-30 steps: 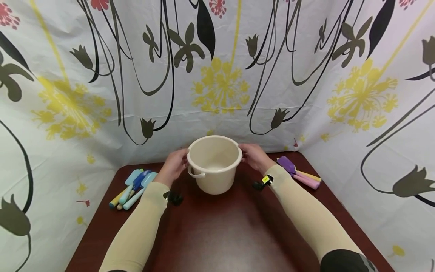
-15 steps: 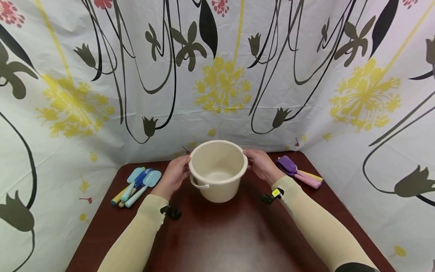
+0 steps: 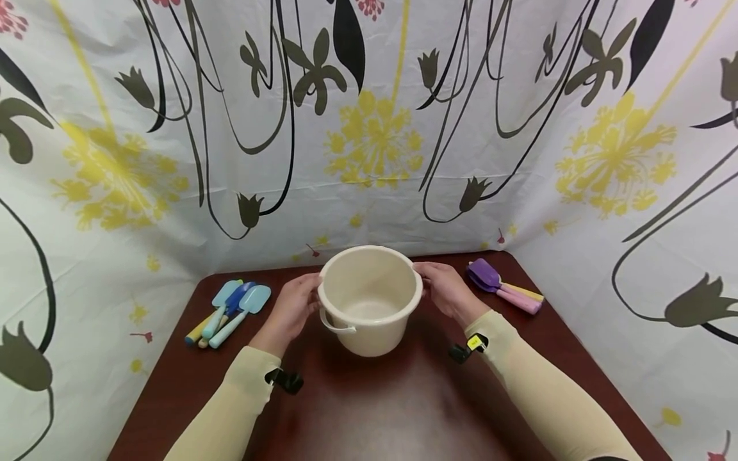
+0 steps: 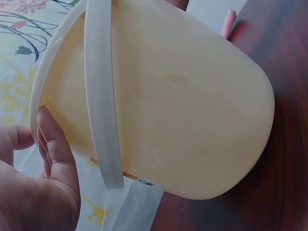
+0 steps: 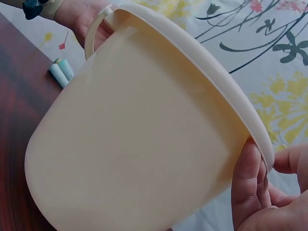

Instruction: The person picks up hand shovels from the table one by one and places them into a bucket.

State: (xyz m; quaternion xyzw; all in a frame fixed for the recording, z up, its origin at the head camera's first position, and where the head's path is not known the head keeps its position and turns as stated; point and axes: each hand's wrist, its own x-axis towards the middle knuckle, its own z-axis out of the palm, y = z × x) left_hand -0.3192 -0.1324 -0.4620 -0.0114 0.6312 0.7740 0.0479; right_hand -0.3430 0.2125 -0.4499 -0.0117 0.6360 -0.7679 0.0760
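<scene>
A cream plastic bucket (image 3: 369,333) is upright near the back middle of the table, its open mouth facing up. My left hand (image 3: 294,304) pinches its rim at the left, thumb on one side and fingers under the lip, as the left wrist view shows. Opposite, my right hand (image 5: 269,192) pinches the rim the same way. The bucket's white handle (image 4: 102,96) hangs down along the outside near my left hand. Whether the base touches the table is hard to tell.
Several small shovels with light blue and dark blue blades (image 3: 254,298) lie at the table's back left. Purple-bladed shovels (image 3: 484,274) with pink and yellow handles lie at the back right. A floral curtain (image 3: 369,211) hangs behind the dark red table (image 3: 369,410) and along its sides.
Both hands have brought the bucket nearer to me, away from the back curtain, and very slightly to the right. Their hold on its rim stays the same. The shovels have not moved.
</scene>
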